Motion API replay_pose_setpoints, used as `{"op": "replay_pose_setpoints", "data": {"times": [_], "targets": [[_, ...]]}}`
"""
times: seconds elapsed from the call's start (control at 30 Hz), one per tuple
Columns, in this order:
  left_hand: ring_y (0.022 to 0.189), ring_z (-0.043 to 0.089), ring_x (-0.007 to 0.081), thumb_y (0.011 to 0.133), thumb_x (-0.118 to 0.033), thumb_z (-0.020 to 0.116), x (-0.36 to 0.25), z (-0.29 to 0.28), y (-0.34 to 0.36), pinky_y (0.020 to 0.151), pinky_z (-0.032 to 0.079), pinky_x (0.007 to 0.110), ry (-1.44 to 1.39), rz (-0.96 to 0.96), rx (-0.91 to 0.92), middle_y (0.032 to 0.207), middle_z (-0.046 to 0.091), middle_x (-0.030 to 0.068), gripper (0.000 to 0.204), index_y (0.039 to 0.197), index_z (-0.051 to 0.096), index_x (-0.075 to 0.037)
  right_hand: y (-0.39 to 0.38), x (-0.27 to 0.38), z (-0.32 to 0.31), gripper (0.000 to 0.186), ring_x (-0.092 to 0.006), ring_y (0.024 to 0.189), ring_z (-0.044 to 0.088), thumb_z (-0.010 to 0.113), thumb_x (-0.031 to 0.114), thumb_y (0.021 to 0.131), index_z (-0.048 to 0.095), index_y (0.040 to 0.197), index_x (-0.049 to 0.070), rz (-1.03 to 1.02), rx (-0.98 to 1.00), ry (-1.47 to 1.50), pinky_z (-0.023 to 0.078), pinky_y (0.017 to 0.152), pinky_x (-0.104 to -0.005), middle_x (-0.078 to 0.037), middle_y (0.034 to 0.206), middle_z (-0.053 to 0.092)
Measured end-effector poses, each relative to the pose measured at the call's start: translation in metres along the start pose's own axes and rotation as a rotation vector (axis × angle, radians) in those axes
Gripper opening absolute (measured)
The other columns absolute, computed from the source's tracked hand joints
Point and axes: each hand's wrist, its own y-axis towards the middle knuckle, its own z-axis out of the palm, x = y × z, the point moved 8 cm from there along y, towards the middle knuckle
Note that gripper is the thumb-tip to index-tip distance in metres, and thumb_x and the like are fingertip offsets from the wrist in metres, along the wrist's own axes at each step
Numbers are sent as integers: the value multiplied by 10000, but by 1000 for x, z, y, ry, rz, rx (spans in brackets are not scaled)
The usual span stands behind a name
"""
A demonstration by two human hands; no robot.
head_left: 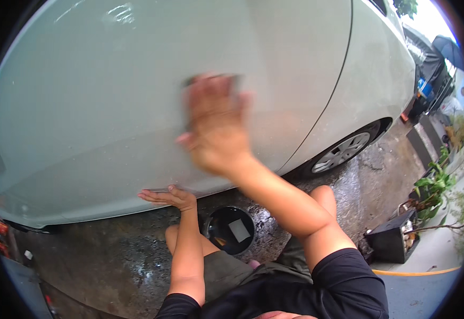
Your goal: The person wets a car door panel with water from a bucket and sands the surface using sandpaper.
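Note:
The pale silver-white side of a car (109, 117) fills the upper part of the view. My right hand (216, 125) presses on the door panel and is smeared by motion. Under its palm and fingers a dark flat pad (188, 82) shows at the edges; whether it is a sponge or a cloth cannot be made out. My left hand (170, 198) rests with outstretched fingers against the lower edge of the door, holding nothing. Between my knees, just below the car, a round black bucket (218, 218) holds dark water with a pale rectangular patch in it.
A rear wheel (343, 151) stands on the wet concrete floor (104, 260). To the right are a black planter (391, 239), a green plant (436, 183) and a yellow hose (418, 273). Dark stacked objects and a blue umbrella (450, 52) stand at the far right.

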Motion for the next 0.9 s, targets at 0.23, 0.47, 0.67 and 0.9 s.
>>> {"op": "replay_pose_setpoints", "data": {"times": [0.23,0.47,0.67,0.9], "targets": [[1610,25,459,1029,-630,484,-200,-31,153,1260,-7,618,-48,777,121,1735,95,267,967,1679,111,-19,-99,-20,-34,795,-415,1612,153,530,230,998,174,1671,1,110,46,1016,95,1282,-567,-268,1728,160],[1619,63,426,1015,-692,432,-401,40,104,1279,13,596,130,1031,267,1751,80,229,1003,1676,120,-4,-324,-28,36,598,-355,1542,357,443,192,982,442,1561,45,871,593,1405,251,1263,-416,-207,1639,412],[1612,86,444,967,-612,491,-476,68,44,1296,57,603,98,1101,327,1741,102,249,1021,1659,122,42,-380,-21,82,510,-301,1379,520,434,192,1003,509,1498,92,1082,727,1448,419,1149,-396,-185,1469,550],[1622,172,290,1003,-718,406,-440,43,100,1297,23,560,239,1356,333,1751,214,98,938,1672,254,-78,-408,29,120,495,-372,1272,618,577,208,985,538,1462,81,1129,1057,1435,472,1103,-405,-225,1331,663]]}}
